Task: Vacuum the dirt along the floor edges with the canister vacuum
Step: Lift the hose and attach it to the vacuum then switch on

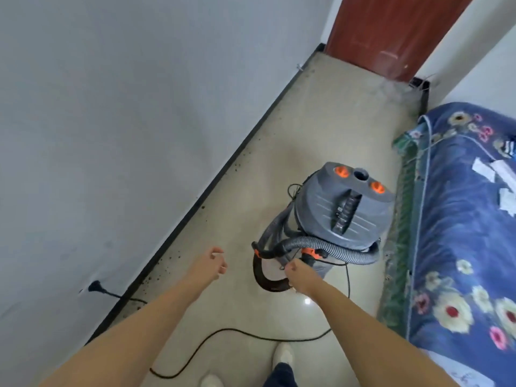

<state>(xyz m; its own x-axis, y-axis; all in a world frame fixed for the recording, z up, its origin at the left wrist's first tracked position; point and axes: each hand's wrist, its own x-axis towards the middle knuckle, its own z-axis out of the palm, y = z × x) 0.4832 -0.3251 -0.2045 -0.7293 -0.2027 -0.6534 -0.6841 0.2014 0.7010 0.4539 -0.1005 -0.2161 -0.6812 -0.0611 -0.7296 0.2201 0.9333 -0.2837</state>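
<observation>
Head view, looking down: my shoes (283, 354) stand on the pale floor (321, 129) at 6 o'clock, with a black power cord (223, 332) looping across just ahead of them. The cord runs off toward 9 o'clock, where its plug (96, 286) sits in the white wall (111, 107).

Both my bare forearms reach forward. My left hand (213, 262) hangs in the air with nothing in it, fingers loosely curled and half open, apart from the vacuum and closer to the wall. My right hand (297, 275) is closed in a fist at the dark curved wand (258, 270) at the end of the hose; it seems to grip the wand where it bends, though my knuckles hide the contact itself.

Just beyond my right hand, toward 1 o'clock, stands the grey canister vacuum (343, 208) with orange knobs on its lid, its ribbed hose (335, 248) wrapped around its body. It stands near the bed (460, 219) with the blue flowered cover at 3 o'clock.

Dark specks of dirt (223, 180) lie scattered along the black baseboard (212, 188), which runs from 8 o'clock up to 12 o'clock. At the far end is a reddish-brown door (391, 32).
</observation>
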